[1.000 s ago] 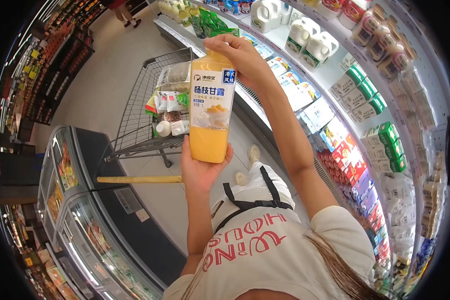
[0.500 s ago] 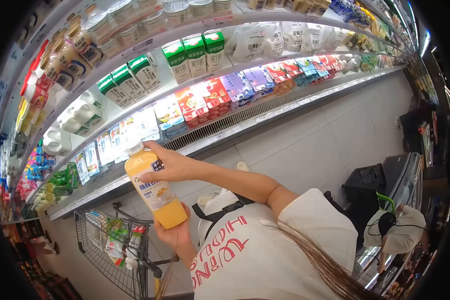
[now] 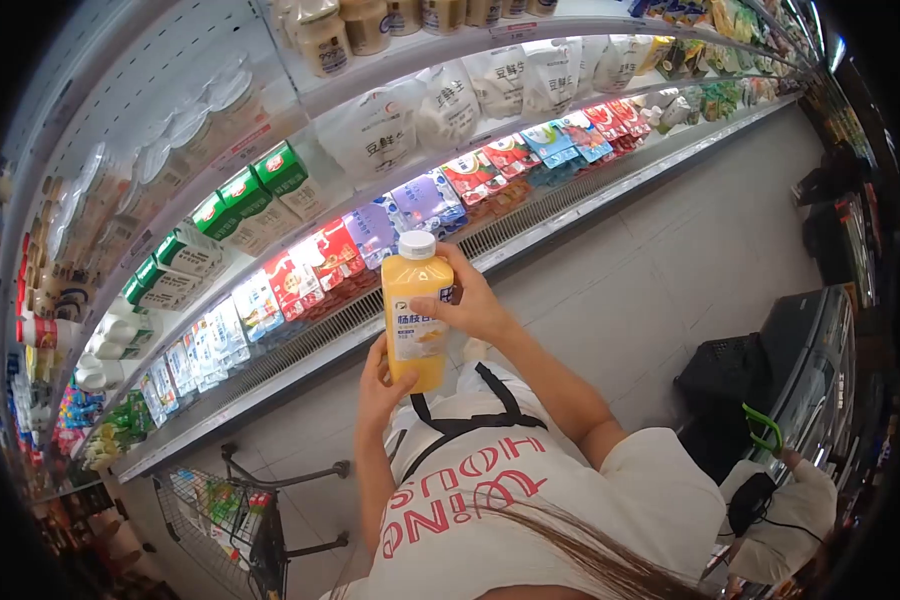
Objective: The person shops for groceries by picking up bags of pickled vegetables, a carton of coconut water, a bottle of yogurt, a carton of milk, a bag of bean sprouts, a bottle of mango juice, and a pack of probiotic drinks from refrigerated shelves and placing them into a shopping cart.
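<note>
A plastic bottle of yellow drink (image 3: 416, 345) with a white cap stands nearly upright in front of my body, its printed label facing me. My right hand (image 3: 467, 300) grips its upper right side, thumb across the front above the label. Around its lower left side is my left hand (image 3: 381, 385), thumb pressed near the base. Both hands are closed on this one bottle. Behind it are flat packs in purple (image 3: 372, 230) and red on the lowest shelf.
A chilled shelf with a metal front edge (image 3: 570, 232) runs across, stocked with green-topped cartons (image 3: 285, 180) and white pouches (image 3: 370, 130). A wire shopping cart (image 3: 210, 525) holding goods stands lower left. On the right are a black crate (image 3: 725, 370) and another person's sleeve (image 3: 795, 520).
The bottle has moved right along the shelf and become more upright. Both hands went with it, and my left hand now grips the lower left side. The cart appears slightly lower in view.
</note>
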### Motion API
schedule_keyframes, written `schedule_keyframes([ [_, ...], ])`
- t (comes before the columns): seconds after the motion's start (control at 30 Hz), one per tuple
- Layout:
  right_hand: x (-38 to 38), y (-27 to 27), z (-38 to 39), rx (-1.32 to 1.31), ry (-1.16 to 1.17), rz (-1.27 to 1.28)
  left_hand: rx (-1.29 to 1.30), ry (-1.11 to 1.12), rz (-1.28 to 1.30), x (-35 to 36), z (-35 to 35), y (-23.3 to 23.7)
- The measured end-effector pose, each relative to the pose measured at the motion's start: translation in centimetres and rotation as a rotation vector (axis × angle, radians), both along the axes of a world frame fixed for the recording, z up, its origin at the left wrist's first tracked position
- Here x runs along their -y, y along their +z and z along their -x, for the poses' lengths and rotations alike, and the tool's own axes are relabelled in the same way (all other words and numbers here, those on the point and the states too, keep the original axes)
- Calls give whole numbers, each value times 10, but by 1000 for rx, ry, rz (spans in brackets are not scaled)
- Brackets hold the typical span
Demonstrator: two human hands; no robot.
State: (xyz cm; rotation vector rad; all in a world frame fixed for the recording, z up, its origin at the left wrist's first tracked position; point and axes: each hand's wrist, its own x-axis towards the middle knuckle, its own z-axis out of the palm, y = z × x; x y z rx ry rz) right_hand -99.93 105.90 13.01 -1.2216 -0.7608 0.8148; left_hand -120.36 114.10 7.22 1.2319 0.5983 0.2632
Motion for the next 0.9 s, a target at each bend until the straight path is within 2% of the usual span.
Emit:
schedule_keyframes([
  [0.03,11,0,-16,56,-13,9,-43,-98,-76,1,-26,6],
  [0.07,23,-2,-28,102,-24,25,-26,-181,-24,2,-47,7],
  [0.1,32,-6,-39,67,-12,29,-51,-232,-19,6,-64,11],
  [0.2,58,-1,-66,199,-94,20,-41,-321,-30,15,-109,3],
  [0.43,91,-30,-107,50,-506,-19,-90,-548,107,30,-192,9],
  [0.53,106,-33,-138,-24,-668,25,-13,-654,233,43,-235,-2],
  [0.63,132,-35,-180,-155,-694,-37,-78,-679,368,63,-284,0],
  [0.77,180,-15,-236,-218,-727,-85,-60,-780,364,96,-362,-7],
  [0.9,237,-38,-310,12,-777,77,25,-800,277,152,-452,-8],
])
